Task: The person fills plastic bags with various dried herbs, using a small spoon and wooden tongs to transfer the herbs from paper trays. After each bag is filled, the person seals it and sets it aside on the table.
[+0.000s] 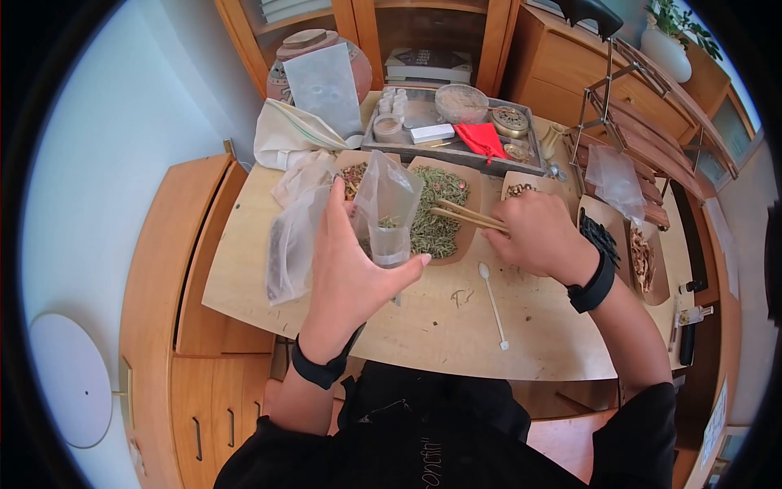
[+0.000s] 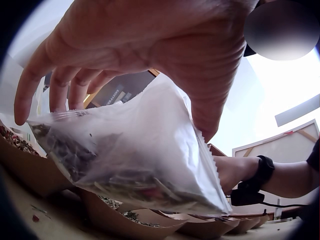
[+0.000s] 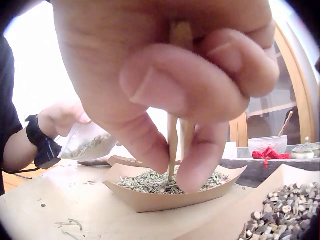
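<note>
My left hand grips a translucent bag by its sides, between thumb and fingers. In the left wrist view, dried plant bits lie in the lower part of the bag. My right hand pinches wooden tweezers, which point left. Their tips are over a brown paper tray of dried green herbs. In the right wrist view, the tweezers reach down to the herbs between thumb and fingers; whether they hold any cannot be told.
Other paper trays hold pale chunks, black pieces and brown strips. A white spoon lies near the front. Behind stands a grey tray with jars, a bowl and a red pouch. Plastic bags lie left.
</note>
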{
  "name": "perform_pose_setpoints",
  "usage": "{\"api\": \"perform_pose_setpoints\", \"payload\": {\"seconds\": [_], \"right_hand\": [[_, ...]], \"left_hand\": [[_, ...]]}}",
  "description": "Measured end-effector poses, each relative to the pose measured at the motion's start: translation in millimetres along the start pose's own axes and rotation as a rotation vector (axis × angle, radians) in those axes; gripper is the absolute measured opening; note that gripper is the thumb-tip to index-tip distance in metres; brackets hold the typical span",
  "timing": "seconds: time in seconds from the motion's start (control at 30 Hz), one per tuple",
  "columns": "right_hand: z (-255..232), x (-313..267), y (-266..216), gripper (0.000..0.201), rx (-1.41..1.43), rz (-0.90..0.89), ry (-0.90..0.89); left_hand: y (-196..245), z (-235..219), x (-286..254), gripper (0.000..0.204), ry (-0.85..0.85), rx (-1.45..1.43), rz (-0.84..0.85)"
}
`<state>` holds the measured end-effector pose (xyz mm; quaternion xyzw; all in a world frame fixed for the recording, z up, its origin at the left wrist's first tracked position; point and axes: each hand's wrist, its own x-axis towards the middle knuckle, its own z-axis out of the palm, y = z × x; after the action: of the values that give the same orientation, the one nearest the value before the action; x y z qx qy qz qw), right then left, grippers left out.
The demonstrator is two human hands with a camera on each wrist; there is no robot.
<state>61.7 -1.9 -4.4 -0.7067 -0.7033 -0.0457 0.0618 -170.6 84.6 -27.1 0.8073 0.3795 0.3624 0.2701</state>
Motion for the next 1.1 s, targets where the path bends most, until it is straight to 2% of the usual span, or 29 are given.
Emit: {"api": "perform_pose_setpoints", "payload": {"seconds": [0.1, 0.17, 0.27, 0.4, 0.47, 0.57, 0.67, 0.8, 0.87, 1.1], "right_hand": [[-1, -2, 4, 0.027, 0.041, -0.022, 0.053], [-12, 0, 3, 0.027, 0.192, 0.148, -0.126], [-15, 2, 10, 0.027, 0.352, 0.202, -0.178], [-14, 4, 12, 0.030, 0.390, 0.232, -0.185], [-25, 7, 2, 0.035, 0.602, 0.466, -0.397], [-10, 9, 6, 0.040, 0.762, 0.448, -0.417], [-6, 12, 0, 0.040, 0.798, 0.423, -0.410], [3, 17, -3, 0.039, 0.789, 0.379, -0.401], [2, 19, -4, 0.037, 0.737, 0.294, -0.385], [8, 20, 9, 0.033, 0.981, 0.379, -0.403]], "left_hand": [[1, -1, 0, 0.113, -0.027, -0.027, -0.020], [-3, 0, -1, 0.116, 0.000, 0.011, -0.005], [-5, 0, -2, 0.116, 0.001, 0.005, -0.007], [-4, 1, -2, 0.116, -0.007, 0.003, -0.014], [-2, 0, -2, 0.116, -0.009, 0.005, -0.028], [-3, 1, -3, 0.115, -0.016, 0.001, -0.028], [-2, 1, -3, 0.115, -0.018, -0.001, -0.029], [-1, 0, -3, 0.113, -0.038, 0.001, -0.023], [-2, 1, -3, 0.113, -0.034, -0.002, -0.026], [-2, 1, -2, 0.112, -0.040, -0.019, -0.024]]}}
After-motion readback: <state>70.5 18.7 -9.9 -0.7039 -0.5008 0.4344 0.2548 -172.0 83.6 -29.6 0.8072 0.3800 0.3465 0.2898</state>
